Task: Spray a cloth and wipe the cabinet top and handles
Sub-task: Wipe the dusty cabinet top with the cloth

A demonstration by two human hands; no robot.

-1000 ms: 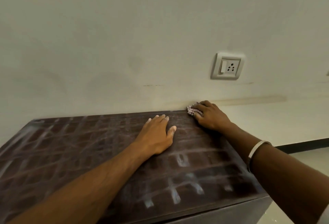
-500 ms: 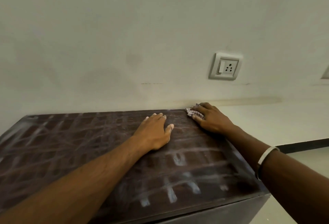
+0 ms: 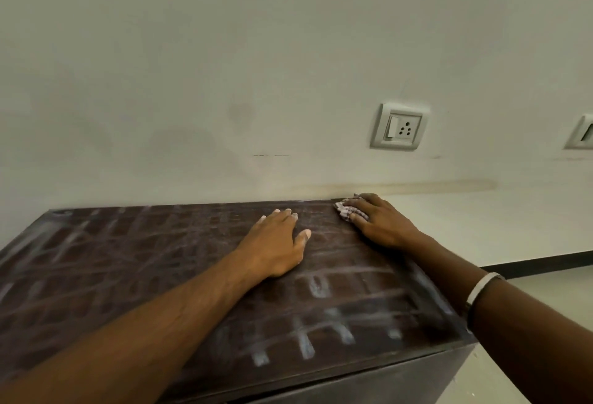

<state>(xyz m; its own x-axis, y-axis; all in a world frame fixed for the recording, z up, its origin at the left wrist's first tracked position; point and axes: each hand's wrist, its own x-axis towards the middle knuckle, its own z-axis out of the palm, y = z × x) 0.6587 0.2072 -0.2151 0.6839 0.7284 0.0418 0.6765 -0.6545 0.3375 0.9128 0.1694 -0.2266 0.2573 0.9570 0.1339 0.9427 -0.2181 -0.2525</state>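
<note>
Pressing cloth (image 3: 350,212) at cabinet top (image 3: 134,262) corner.

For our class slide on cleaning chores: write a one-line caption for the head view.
Right hand presses a cloth at the cabinet top's back corner; left hand rests flat.

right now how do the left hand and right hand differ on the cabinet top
The left hand lies flat and bare, fingers spread; the right hand presses a bunched checked cloth. The left hand sits nearer the middle of the cabinet top; the right hand is at the far right corner by the wall. Both rest palm down.
</note>
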